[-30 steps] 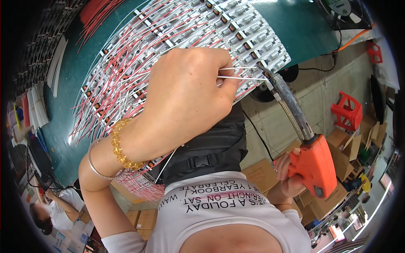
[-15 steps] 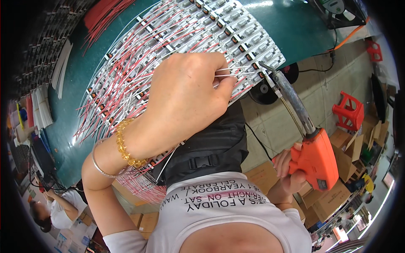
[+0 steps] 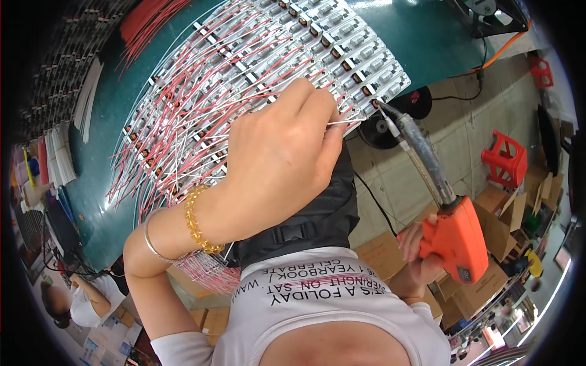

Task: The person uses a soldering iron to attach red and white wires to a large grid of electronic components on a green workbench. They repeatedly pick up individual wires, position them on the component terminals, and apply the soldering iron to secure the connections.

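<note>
A large panel of small circuit boards (image 3: 372, 58) lies across the table, with many red and white wires trailing off it to the left. My left hand (image 3: 284, 155) is over the panel's near edge, thumb and forefinger closed on a white wire (image 3: 347, 122) that reaches right toward the edge boards. My right hand (image 3: 421, 250) grips an orange soldering gun (image 3: 465, 241) with a long metal barrel. Its tip, with a thin feed tube beside it, is at the panel's near right corner, close to the wire's end. Exact contact is too small to tell.
Bundled red wires (image 3: 143, 27) and white wires (image 3: 58, 155) lie on the green table (image 3: 97, 210). A black fan (image 3: 485, 12) stands at the far right. Beyond the edge are a red stool (image 3: 505, 160), cardboard boxes (image 3: 473, 299) and a dark reel (image 3: 378, 131). Another person (image 3: 91, 299) sits at lower left.
My left hand has moved slightly right and nearer me, and now pinches one white wire rather than several. The soldering gun has shifted slightly toward me, its tip lower along the panel edge.
</note>
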A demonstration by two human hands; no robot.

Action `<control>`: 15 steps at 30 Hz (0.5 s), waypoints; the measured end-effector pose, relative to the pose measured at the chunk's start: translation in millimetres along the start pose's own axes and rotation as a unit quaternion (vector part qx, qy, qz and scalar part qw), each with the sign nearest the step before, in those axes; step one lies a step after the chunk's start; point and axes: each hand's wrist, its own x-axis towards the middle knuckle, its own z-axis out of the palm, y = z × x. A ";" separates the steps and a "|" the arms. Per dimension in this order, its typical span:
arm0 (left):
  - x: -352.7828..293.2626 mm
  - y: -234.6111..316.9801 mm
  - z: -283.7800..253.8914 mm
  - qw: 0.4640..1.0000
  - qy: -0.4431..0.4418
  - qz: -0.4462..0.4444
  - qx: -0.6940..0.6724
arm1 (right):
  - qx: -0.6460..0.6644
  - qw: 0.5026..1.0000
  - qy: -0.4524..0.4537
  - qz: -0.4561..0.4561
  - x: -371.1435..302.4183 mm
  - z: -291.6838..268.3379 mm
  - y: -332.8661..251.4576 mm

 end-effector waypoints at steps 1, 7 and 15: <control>0.3 1.9 0.3 1.000 -0.005 -0.005 0.003 | -0.002 1.000 0.000 0.003 -0.6 0.0 -1.8; -2.8 3.9 4.7 1.000 0.011 0.024 0.012 | -0.054 0.998 -0.026 0.018 -4.3 -11.4 1.4; -1.7 1.4 7.8 0.999 0.020 0.041 0.026 | -0.109 0.994 0.003 0.006 -10.0 -12.2 2.2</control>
